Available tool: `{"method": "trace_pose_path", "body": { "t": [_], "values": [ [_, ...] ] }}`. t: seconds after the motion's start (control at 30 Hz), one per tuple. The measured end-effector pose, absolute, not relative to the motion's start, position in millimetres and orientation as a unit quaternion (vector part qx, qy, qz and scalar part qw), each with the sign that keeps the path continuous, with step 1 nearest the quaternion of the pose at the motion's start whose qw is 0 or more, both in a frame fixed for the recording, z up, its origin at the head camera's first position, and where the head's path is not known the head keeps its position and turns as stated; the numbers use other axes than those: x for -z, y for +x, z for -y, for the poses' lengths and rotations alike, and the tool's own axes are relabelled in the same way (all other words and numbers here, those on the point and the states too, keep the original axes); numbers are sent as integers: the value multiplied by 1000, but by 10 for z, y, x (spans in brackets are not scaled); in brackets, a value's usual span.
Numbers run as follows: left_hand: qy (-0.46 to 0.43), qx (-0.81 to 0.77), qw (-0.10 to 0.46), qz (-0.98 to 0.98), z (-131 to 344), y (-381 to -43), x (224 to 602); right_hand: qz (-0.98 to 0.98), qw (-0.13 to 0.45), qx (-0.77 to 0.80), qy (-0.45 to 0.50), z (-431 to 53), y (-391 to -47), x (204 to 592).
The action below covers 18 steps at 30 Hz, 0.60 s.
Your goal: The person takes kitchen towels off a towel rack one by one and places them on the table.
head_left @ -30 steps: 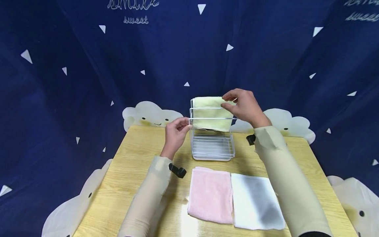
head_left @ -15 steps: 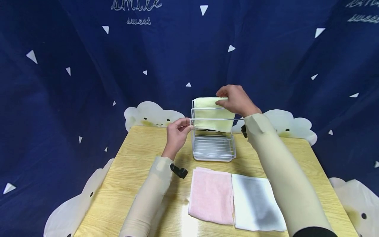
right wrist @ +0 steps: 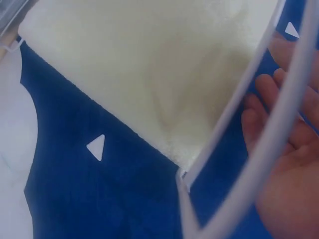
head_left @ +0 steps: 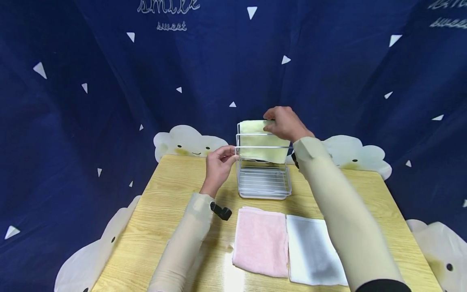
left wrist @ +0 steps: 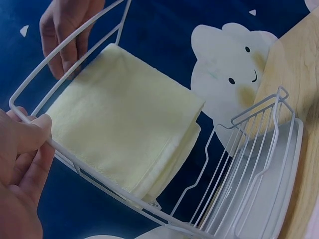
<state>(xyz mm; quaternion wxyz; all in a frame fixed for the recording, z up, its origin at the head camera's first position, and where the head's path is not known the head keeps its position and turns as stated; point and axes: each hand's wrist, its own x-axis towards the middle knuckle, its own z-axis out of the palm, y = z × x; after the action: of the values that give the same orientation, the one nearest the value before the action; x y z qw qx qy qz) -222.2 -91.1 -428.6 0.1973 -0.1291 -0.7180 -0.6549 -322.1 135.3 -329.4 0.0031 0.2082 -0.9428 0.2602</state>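
A white wire rack (head_left: pixel 255 147) stands on the table, with a pale yellow towel (head_left: pixel 262 141) hung over its rearmost bar. At the rack's upper left front corner, my left hand (head_left: pixel 217 167) pinches the frame between thumb and fingers. My right hand (head_left: pixel 286 123) is at the towel's top edge, its fingers loosely bent over the bar. In the left wrist view the folded towel (left wrist: pixel 124 119) hangs in layers, with the right hand (left wrist: pixel 67 37) beyond the upper bars. The right wrist view has the right hand (right wrist: pixel 294 124) beside the bar, nothing gripped in it.
A folded pink towel (head_left: pixel 260 243) and a folded white towel (head_left: pixel 313 251) lie side by side in front of the rack. Its base has a white drip tray (head_left: pixel 262 197). Behind the wooden table (head_left: pixel 164 194) hangs a dark blue curtain (head_left: pixel 233 61).
My right hand has moved left along the towel's top edge. The left hand keeps its pinch on the rack, and the yellow towel stays in place.
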Motion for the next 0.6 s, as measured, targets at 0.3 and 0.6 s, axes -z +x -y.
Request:
{"method": "trace_pose_path", "body": {
  "t": [0.3, 0.6],
  "values": [
    [-118, 655, 190, 721, 915, -2216, 4303, 951, 4, -233, 204, -1328, -3284, 3362],
    [-119, 650, 196, 724, 912, -2229, 4303, 959, 5, -208, 194, -1302, -3334, 3395]
  ]
}}
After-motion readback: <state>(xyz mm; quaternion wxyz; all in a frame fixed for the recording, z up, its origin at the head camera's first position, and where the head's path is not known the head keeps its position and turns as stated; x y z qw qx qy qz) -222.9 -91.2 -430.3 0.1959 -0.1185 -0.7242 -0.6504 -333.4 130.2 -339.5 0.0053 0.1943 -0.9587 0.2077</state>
